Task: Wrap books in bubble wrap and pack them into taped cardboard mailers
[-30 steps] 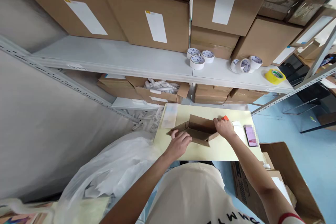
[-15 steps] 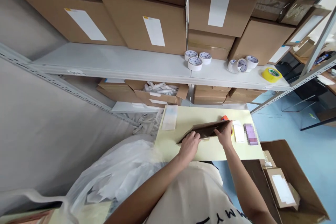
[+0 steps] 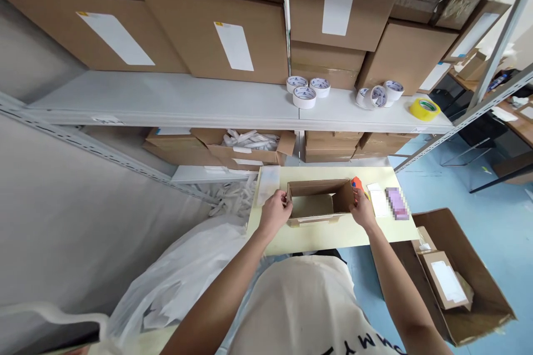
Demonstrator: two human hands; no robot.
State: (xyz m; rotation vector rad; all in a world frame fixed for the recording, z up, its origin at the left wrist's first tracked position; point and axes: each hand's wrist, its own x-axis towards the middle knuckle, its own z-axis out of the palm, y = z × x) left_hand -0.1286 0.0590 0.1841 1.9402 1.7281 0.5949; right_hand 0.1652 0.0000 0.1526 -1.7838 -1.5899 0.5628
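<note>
A brown cardboard box (image 3: 312,219) stands on the pale yellow table (image 3: 275,238), unfolded into a rectangle with its top side open towards me. My left hand (image 3: 275,212) grips its left end, fingers curled over the edge. At the right end, my right hand (image 3: 363,211) pinches the wall between thumb and fingers. Just behind that hand sits an orange tape dispenser (image 3: 357,183), mostly hidden. Some white paper slips (image 3: 378,201) and a blurred purple item (image 3: 397,203) lie to its right.
A grey shelf (image 3: 187,100) behind the table bears white tape rolls (image 3: 303,97), a yellow tape roll (image 3: 425,110) and large cartons (image 3: 233,5). A big open carton (image 3: 478,277) with smaller boxes stands on the floor at right. Clear plastic sheeting (image 3: 183,266) bulges at left.
The cardboard box went from a nearly flat, tilted shape to an opened rectangle. My left hand moved left to its far end; my right hand shifted slightly right.
</note>
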